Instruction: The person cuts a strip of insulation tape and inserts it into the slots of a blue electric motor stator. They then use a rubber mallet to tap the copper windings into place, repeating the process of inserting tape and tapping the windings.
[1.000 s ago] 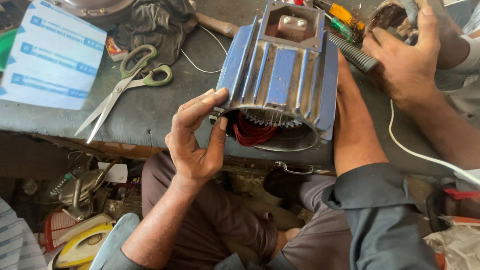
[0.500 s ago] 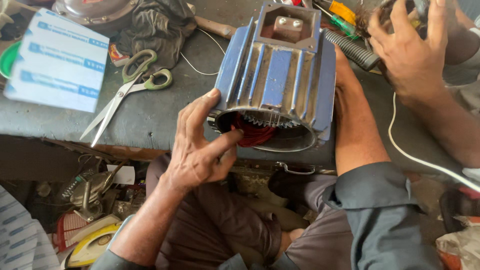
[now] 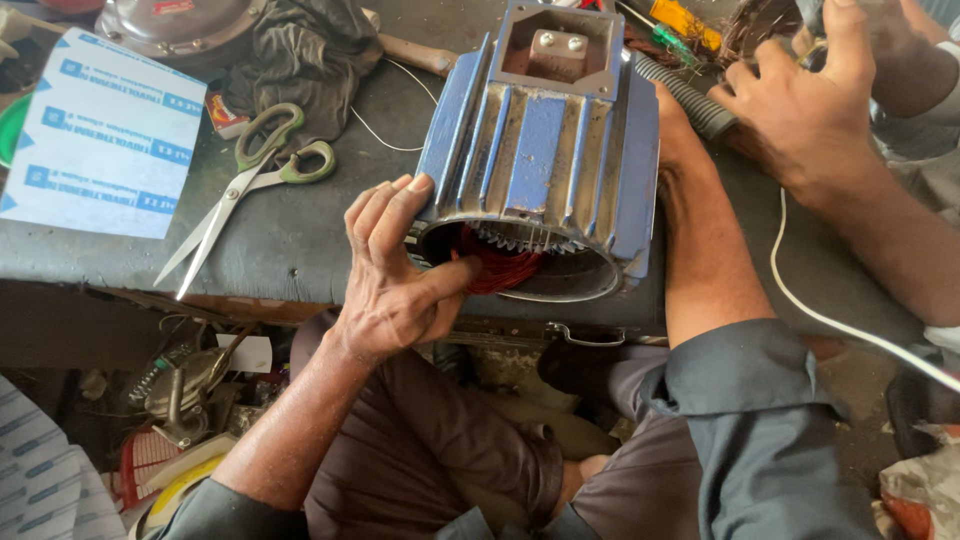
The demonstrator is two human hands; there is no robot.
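Motor housing steadied at the worktop edge

Blue finned motor housing (image 3: 545, 150) lies on its side on the grey worktop (image 3: 290, 245), open end facing me and overhanging the near edge a little. My left hand (image 3: 395, 285) sits at that open end: fingers spread and loosely curled against the rim, thumb reaching into the bore towards the red windings (image 3: 495, 265). It grips nothing firmly; it rests there, mostly open. My right forearm runs along the far side of the housing, and I cannot tell how open that hand is or what it has, since the body of the casting hides it.

I judge the housing heavy and rigid, cast metal, with ribs that give good purchase; the sides are the place to take hold. The windings look delicate and the rim's toothed edge sharp, so fingers inside should stay light.

Another person's hand (image 3: 800, 115) works at the top right near a corrugated hose (image 3: 685, 95); what it holds is cut off. Scissors (image 3: 250, 185) with green handles lie well left, beside a printed white sheet (image 3: 100, 140).
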